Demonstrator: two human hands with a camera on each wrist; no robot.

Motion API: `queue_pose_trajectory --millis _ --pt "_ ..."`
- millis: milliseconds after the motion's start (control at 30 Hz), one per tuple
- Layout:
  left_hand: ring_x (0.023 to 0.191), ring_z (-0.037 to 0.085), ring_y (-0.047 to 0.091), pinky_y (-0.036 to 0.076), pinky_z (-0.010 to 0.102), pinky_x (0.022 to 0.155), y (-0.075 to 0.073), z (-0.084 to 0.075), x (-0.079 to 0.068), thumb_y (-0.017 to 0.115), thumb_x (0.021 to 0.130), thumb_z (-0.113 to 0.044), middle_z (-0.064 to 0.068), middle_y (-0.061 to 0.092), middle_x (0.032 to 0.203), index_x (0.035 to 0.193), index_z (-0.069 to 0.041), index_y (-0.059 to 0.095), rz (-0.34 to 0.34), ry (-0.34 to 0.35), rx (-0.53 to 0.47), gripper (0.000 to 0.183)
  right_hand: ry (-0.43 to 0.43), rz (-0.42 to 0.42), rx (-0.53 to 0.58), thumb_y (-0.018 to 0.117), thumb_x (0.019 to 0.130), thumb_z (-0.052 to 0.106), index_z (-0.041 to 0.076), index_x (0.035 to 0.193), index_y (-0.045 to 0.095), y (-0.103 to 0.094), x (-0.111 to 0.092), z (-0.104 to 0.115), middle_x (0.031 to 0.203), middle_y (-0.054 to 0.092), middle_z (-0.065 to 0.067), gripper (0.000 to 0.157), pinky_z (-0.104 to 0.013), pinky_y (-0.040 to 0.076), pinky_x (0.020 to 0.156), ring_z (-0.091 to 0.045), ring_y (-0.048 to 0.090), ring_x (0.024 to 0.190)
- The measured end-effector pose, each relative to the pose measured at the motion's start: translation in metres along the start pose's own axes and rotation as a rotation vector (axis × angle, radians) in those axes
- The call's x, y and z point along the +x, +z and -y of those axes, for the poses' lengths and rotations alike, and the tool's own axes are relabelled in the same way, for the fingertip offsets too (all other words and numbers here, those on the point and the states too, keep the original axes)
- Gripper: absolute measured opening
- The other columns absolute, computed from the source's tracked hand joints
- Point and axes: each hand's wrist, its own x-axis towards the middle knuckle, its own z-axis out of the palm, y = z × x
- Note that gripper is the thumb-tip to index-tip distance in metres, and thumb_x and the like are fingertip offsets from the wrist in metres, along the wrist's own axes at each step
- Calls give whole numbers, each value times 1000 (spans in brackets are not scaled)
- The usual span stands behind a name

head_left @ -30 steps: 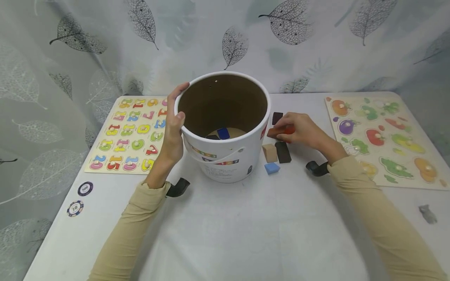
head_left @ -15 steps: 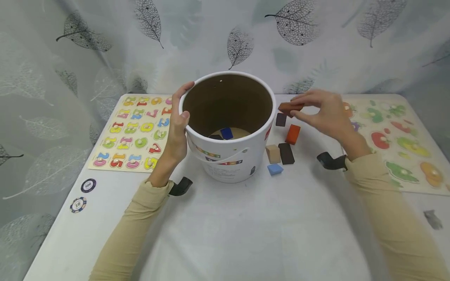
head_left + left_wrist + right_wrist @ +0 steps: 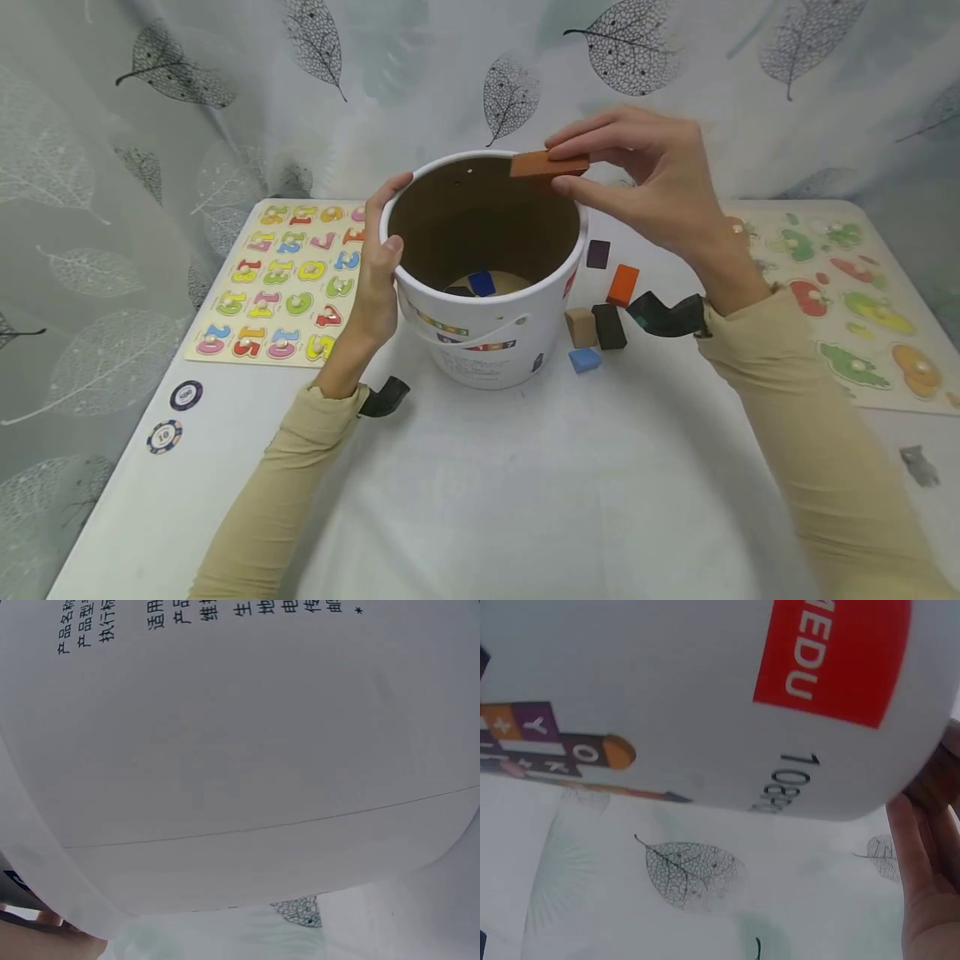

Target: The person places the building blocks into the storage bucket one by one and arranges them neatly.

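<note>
A white bucket (image 3: 480,350) with a thin handle and printed labels stands upright on the table. My left hand (image 3: 378,279) grips its left rim, thumb over the edge and fingers outside. Over the far right part of the opening, my right hand (image 3: 648,179) pinches an orange-brown wooden block (image 3: 549,165) between thumb and fingers. At the bottom of the bucket lie a blue block (image 3: 482,283) and a dark one (image 3: 459,291). In the left wrist view the bucket's printed wall (image 3: 240,750) fills most of the picture. The right wrist view shows its red label (image 3: 832,660).
Right of the bucket lie dark purple (image 3: 597,254), red-orange (image 3: 622,286), tan (image 3: 581,327), black (image 3: 609,327) and light blue (image 3: 584,360) blocks. A number puzzle board (image 3: 247,312) lies left, a vegetable one (image 3: 870,383) right. Two poker chips (image 3: 186,395) rest at left.
My right hand has lifted the orange-brown block from beside the bucket, first rightward and up, then left over the opening. The red-orange block now shows on the table. My left hand keeps its hold.
</note>
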Motion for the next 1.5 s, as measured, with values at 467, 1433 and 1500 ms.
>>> queue_pose_trajectory --millis 467,1433,1500 --pt "130 26 38 35 50 108 0 0 2 50 80 -70 8 40 144 148 -13 30 7 0 2 91 9 31 98 76 72 -14 -11 109 68 0 4 -7 108 70 -8 38 -25 53 91 -22 65 96" --pt "131 27 38 34 46 109 0 0 1 50 81 -69 7 38 145 149 -13 29 8 11 -8 90 611 489 -416 68 84 -1 -1 121 65 -36 -72 -144 121 63 -21 37 -54 45 102 -37 57 115" --pt "131 27 38 34 46 109 0 -1 2 49 81 -69 8 38 145 149 -12 29 8 12 -5 91 643 503 -454 67 86 2 0 122 65 -39 -73 -141 119 63 -22 36 -54 47 99 -38 58 112"
